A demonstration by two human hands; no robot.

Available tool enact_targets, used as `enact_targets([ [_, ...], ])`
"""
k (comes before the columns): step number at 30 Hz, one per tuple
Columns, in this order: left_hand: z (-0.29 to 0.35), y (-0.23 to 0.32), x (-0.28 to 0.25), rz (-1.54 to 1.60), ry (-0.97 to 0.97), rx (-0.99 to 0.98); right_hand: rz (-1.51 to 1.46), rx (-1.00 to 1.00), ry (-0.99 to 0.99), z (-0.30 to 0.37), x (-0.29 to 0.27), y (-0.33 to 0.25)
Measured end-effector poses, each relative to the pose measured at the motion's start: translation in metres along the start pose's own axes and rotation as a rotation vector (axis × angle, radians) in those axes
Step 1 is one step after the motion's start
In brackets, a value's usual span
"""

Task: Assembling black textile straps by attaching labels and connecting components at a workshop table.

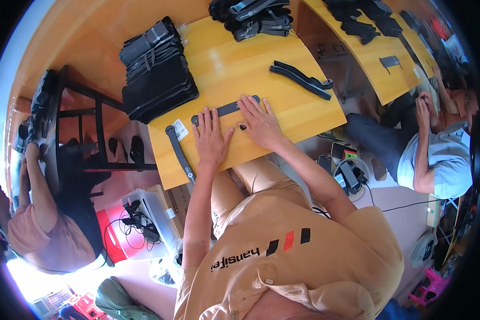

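Note:
A dark strap [228, 109] lies flat across the yellow table in front of me. My left hand [212, 140] rests open, its fingertips on the strap's left part. Flat and open too, my right hand [262, 124] has its fingertips on the strap's right end. Beside the right thumb shows a small black piece [243, 127], too small to name. Another dark strap [180, 154] runs along the table's left edge, next to a white printed label [180, 129]. Long black strips [302, 80] lie together at the right.
Stacked black fabric pieces [157, 90] stand at the table's [218, 58] back left; bundled dark straps [258, 21] lie at its far edge. A black frame [96, 122] is on the left. One person [437, 160] sits to the right, another [53, 234] to the left.

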State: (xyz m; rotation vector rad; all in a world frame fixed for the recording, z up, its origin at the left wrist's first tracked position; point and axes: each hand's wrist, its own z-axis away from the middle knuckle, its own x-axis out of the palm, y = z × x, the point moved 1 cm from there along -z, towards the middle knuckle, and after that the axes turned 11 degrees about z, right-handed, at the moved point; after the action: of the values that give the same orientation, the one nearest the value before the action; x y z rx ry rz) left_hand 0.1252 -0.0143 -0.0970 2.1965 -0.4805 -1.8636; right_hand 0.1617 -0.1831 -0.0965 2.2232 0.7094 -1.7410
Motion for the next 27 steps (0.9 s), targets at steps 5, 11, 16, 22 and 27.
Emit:
enact_targets([
  [5, 0.006, 0.004, 0.001, -0.037, 0.045, -0.019, 0.058, 0.089, -0.019, 0.005, -0.004, 0.022],
  [11, 0.013, 0.008, 0.001, -0.005, 0.078, -0.101, 0.012, 0.261, 0.058, 0.011, 0.0, 0.036],
  [16, 0.02, 0.003, -0.007, 0.108, 0.146, -0.109, -0.21, 0.324, 0.324, 0.013, -0.002, 0.042],
  [22, 0.049, -0.003, -0.059, 0.187, 0.436, -0.252, -0.326, 0.393, 0.385, 0.015, -0.002, 0.049],
  [27, 0.079, -0.025, -0.065, 0.108, 0.232, -0.613, -0.353, 0.385, 0.362, 0.013, 0.001, 0.051],
])
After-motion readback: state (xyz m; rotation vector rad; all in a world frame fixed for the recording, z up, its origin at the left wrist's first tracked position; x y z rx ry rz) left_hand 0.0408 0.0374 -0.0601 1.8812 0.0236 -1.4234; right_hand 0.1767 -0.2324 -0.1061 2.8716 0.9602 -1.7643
